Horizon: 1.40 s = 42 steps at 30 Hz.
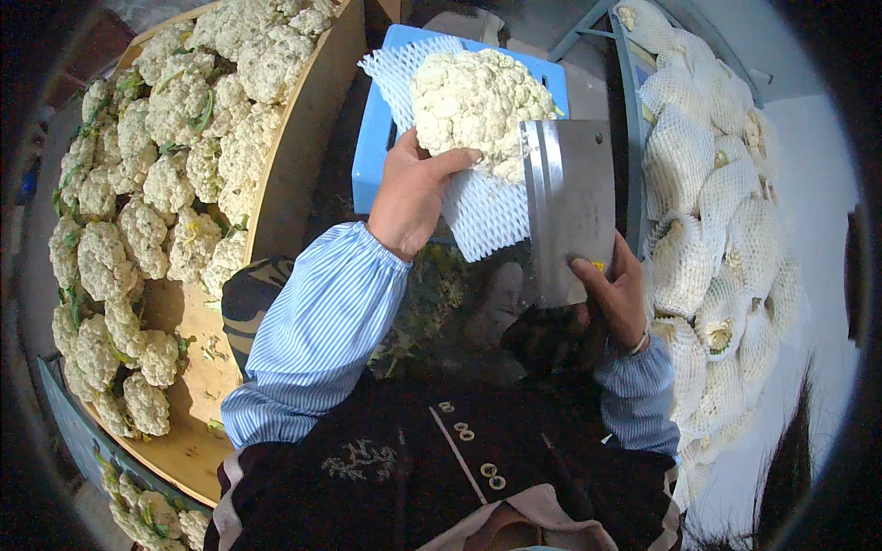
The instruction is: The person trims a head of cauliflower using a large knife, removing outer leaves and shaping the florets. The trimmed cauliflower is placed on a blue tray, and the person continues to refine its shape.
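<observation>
A large cauliflower head (pixel 482 103) rests on a white foam net sleeve (pixel 486 217), above an upturned-looking blue plastic crate (pixel 368 158). My left hand (pixel 417 186) grips the cauliflower at its near left side, thumb laid across the florets. In my right hand (pixel 617 289) is a wide-bladed cleaver (pixel 575 200), held low on the blade near the handle. The blade's bevelled edge faces left and meets or overlaps the cauliflower's right side; whether it cuts in cannot be seen. The cleaver's handle is mostly hidden by my fingers and shadow.
At left, a wooden bin (pixel 303 103) holds many bare cauliflowers (pixel 172 179). Net-wrapped cauliflowers (pixel 716 200) are piled at right beside a blue-grey metal frame (pixel 630 138). Leaf scraps (pixel 427 303) lie on the dark floor between my arms. More cauliflowers (pixel 151 513) sit at bottom left.
</observation>
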Tool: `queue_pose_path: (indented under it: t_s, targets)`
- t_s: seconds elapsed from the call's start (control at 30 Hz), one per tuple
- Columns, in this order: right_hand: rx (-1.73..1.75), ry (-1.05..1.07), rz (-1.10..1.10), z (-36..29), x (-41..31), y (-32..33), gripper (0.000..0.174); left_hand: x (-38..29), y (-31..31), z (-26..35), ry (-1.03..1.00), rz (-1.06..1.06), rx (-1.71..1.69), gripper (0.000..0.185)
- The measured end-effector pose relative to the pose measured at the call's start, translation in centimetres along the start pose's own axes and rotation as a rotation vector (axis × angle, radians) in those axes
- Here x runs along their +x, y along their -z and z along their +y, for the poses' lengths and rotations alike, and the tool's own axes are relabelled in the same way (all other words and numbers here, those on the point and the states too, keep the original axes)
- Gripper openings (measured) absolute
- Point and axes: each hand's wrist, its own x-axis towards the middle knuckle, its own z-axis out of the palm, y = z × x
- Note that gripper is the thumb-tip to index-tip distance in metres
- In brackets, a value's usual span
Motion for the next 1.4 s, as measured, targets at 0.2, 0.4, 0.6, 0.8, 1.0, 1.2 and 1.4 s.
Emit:
queue_pose_path:
  t_s: [0.2, 0.4, 0.6, 0.8, 1.0, 1.2, 1.4]
  targets:
    - [0.125, 0.014, -0.081, -0.2, 0.2, -0.1, 0.047, 0.0, -0.5, -0.1, 0.012, 0.012, -0.074, 0.05]
    - [0.155, -0.042, -0.047, -0.8, 0.1, 0.0, 0.05, 0.4, 0.0, -0.1, -0.025, -0.011, -0.096, 0.053]
    - [0.078, -0.027, -0.033, -0.7, -0.2, 0.5, 0.052, -0.1, -0.4, -0.1, -0.054, 0.034, -0.088, 0.063]
    - [0.083, -0.04, -0.048, -0.8, -0.5, 0.6, 0.056, 0.1, -0.6, -0.1, -0.066, 0.053, -0.031, 0.065]
    - [0.019, -0.047, -0.008, -0.3, -0.8, 1.2, 0.053, 0.0, -0.3, -0.2, -0.05, 0.057, -0.07, 0.067]
    - [-0.179, 0.15, 0.03, 0.6, -0.3, 1.0, 0.051, 0.3, -0.1, -1.4, -0.17, -0.006, 0.081, 0.07]
    - [-0.132, 0.007, -0.011, -0.3, -1.0, 0.9, 0.048, 0.6, 0.6, -0.6, -0.054, 0.022, 0.068, 0.055]
